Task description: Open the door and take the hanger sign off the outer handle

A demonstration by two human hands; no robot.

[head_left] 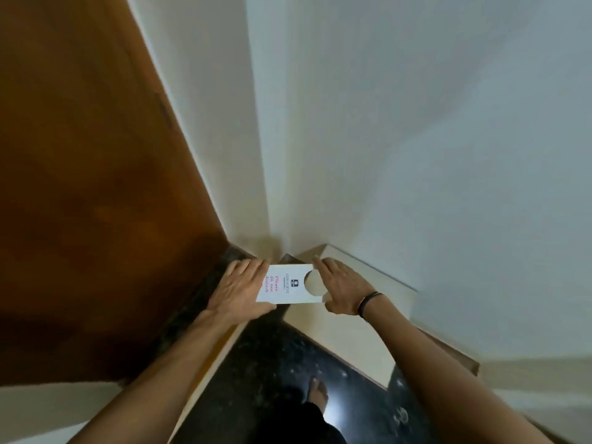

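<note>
— Where is the hanger sign (286, 284)?

— Off any handle, held flat in front of the white wall (416, 123), the brown door (80, 155) to the left.

— And the hands?

— The left hand (238, 291) pinches its printed end; the right hand (341, 288), fingers nearly straight, grips the cut-out end. A black band (368, 301) circles that wrist.

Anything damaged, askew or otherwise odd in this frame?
Nothing looks damaged. The hanger sign is off any handle, held flat between the left hand and right hand, its text turned sideways. No handle shows on the wooden door at left.
</note>
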